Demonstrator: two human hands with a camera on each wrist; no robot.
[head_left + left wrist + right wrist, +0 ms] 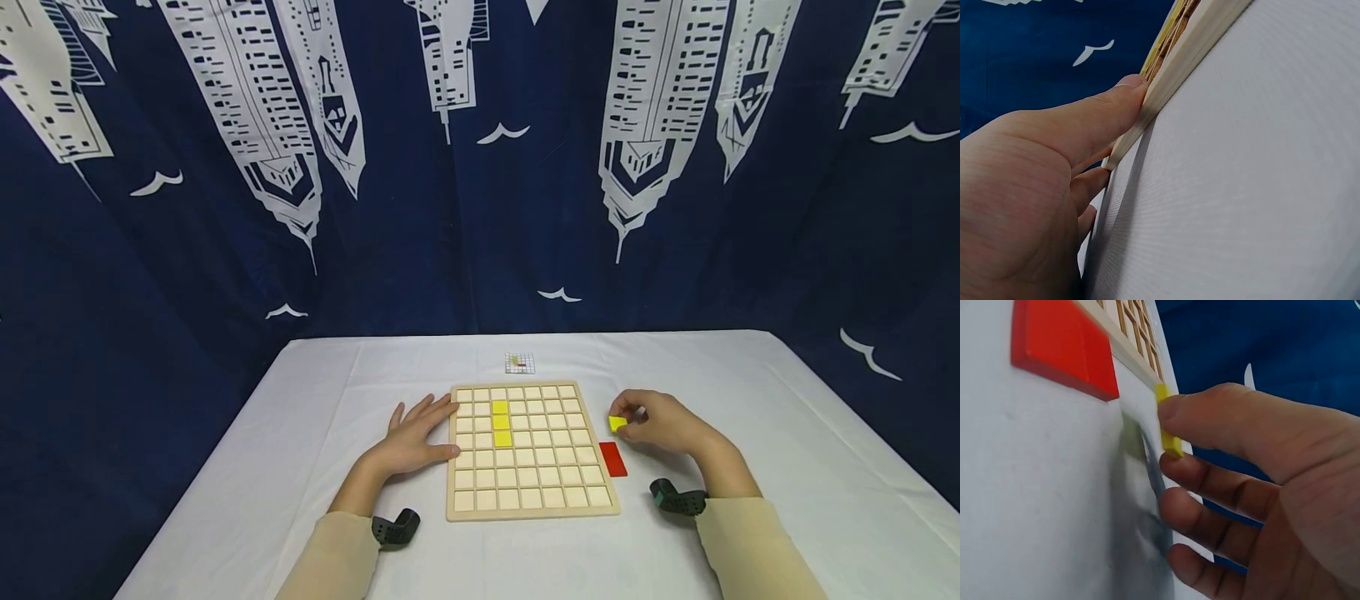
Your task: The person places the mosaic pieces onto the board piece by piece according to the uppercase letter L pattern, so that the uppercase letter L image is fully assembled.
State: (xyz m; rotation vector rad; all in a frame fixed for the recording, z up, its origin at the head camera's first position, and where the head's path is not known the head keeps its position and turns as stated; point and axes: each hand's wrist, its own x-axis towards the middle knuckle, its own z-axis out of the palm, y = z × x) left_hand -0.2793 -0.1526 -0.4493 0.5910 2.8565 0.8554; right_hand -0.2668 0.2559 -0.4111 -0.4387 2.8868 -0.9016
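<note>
My right hand [663,421] pinches a small yellow square tile [1167,422] between thumb and fingers, just off the board's right side and above the white cloth. A light wooden grid board [534,514] lies flat in front of me. Three yellow squares [501,422] fill adjoining cells of one column in its upper left part. With fingers spread, my left hand [411,442] rests along the board's left edge; in the left wrist view the thumb [1107,112] touches the wooden rim. A red rectangular tile [613,459] lies against the board's right edge, nearer to me than the right hand.
Behind the board is a small card [520,363] printed with a grid and coloured cells. White cloth [300,467] covers the table. A dark blue curtain [465,217] with white building prints hangs at the far edge. Each wrist wears a black device [677,497].
</note>
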